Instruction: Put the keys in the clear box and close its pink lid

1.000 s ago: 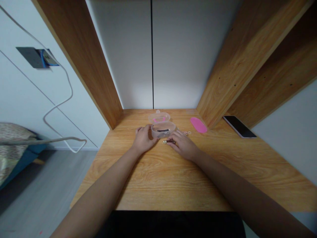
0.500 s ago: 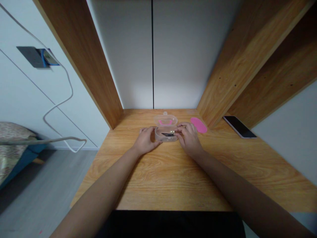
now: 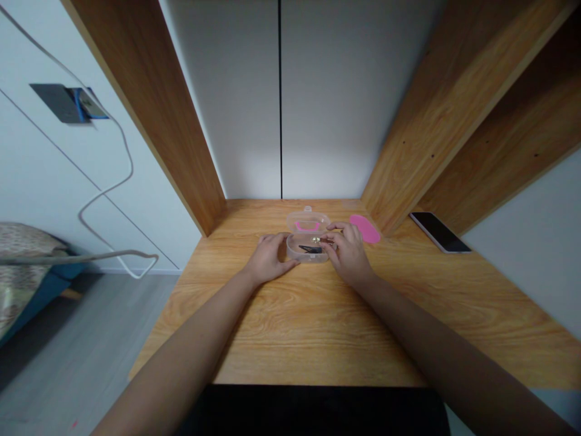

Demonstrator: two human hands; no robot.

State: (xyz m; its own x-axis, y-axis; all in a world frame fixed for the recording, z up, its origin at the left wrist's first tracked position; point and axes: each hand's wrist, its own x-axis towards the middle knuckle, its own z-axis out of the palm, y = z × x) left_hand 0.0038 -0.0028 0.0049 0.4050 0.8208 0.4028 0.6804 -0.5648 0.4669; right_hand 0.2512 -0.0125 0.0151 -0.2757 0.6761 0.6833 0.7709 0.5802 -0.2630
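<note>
A small clear plastic box [image 3: 296, 255] stands on the wooden tabletop, its hinged lid [image 3: 295, 221] folded back with a pink shape on it. My left hand [image 3: 269, 259] grips the box's left side, thumb at the front and fingers behind. Inside lie black hair clips [image 3: 310, 249]. Over the right part of the box, my right hand [image 3: 347, 251] pinches what looks like a hair clip [image 3: 316, 240] with shiny gold beads and a brownish body. Its fingertips and part of the clip overlap, so the exact shape is hidden.
A flat pink oval piece [image 3: 365, 229] lies behind my right hand. Farther right rests a phone [image 3: 439, 232]. Wooden uprights [image 3: 149, 121] and a white back panel [image 3: 245, 121] enclose the desk. A pale cable [image 3: 129, 158] hangs at the left.
The box has shifted slightly to the right and toward me. My right hand keeps its pinch on the beaded clip, which has turned a little. The left hand stays at the box.
</note>
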